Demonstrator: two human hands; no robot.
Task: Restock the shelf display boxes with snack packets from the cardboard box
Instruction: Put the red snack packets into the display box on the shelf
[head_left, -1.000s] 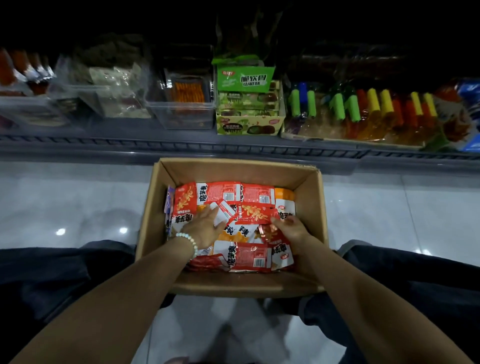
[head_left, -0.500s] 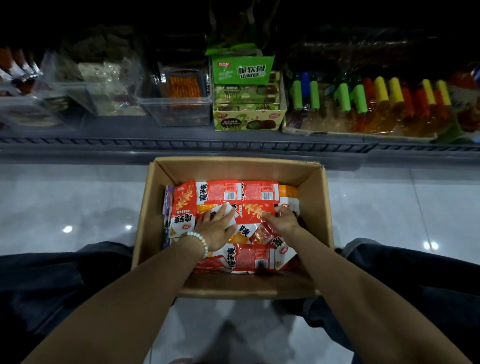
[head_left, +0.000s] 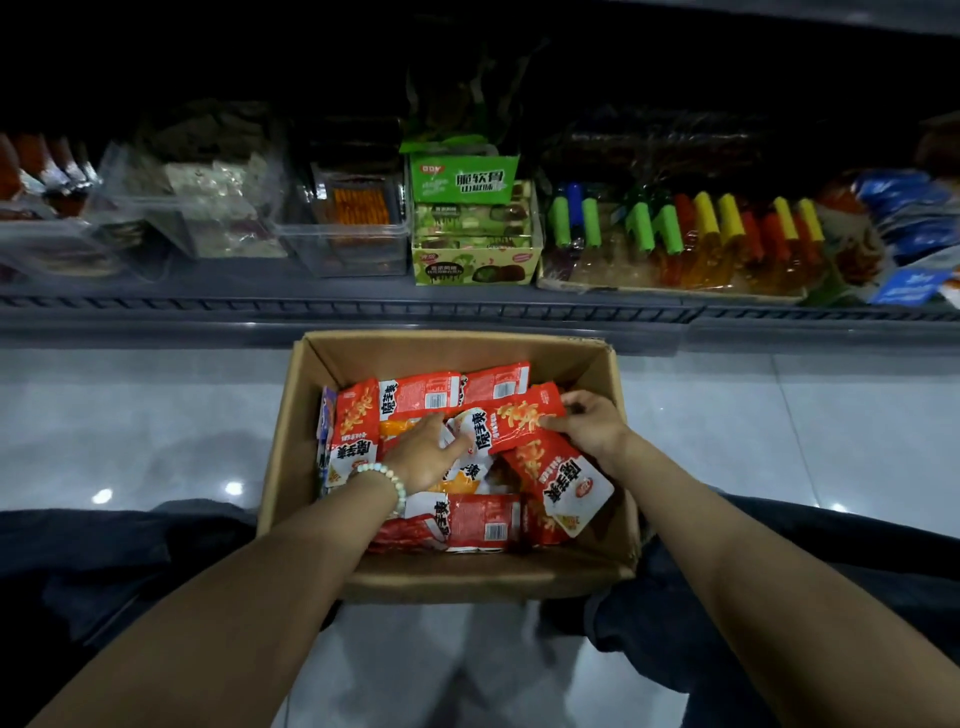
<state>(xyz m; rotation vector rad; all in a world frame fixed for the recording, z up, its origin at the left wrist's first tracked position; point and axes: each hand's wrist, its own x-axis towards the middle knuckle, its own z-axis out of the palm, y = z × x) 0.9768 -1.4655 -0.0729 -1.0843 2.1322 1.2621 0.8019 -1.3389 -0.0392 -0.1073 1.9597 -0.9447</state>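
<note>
Head view: a cardboard box (head_left: 467, 582) of snack packets (head_left: 483, 525) sits on the floor (head_left: 156, 415) below the shelf (head_left: 467, 306). The right hand (head_left: 592, 431) pinches one red packet (head_left: 519, 421) by its end; the left hand (head_left: 423, 457) lies on the others, grip unclear. Restocking looks barely begun, the box nearly full.

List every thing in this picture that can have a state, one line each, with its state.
Brown cardboard box: open, holds packets.
Red plastic snack packet: tilted atop the pile.
Right hand: pinches that packet's end.
Left hand: lies flat on packets.
Green cardboard display box: open, flap raised.
</note>
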